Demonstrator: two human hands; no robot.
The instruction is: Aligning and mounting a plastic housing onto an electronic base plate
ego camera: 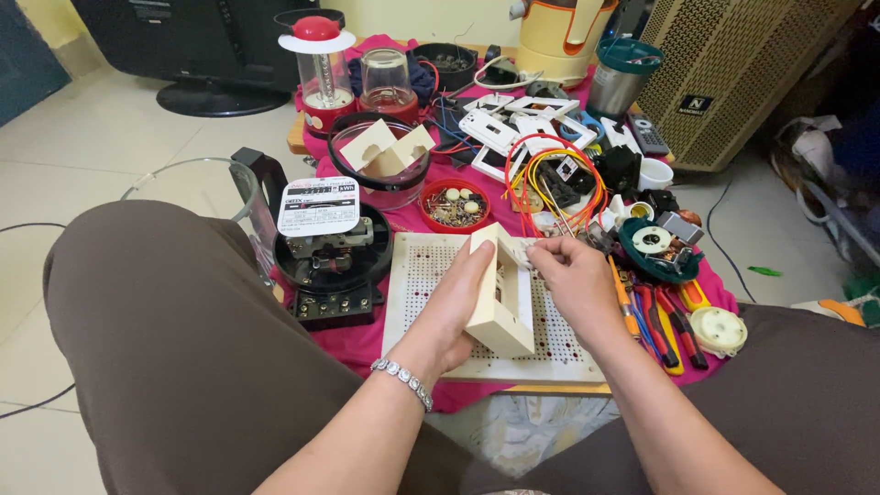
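Observation:
My left hand (456, 298) grips a cream plastic switch frame (500, 293), holding it upright on edge over a white perforated board (412, 275). A silver bracelet circles that wrist. My right hand (573, 280) meets the frame's upper right corner, fingertips pinched together against it; what they pinch is too small to tell. Both knees in brown trousers flank the low table.
A black electric meter (330, 257) sits left of the board. A red dish of screws (455, 205), coiled red and yellow wires (550, 179), white switch plates (500, 128), screwdrivers and pliers (655, 316), a red lantern (319, 69) and blender jars crowd the pink cloth (362, 339).

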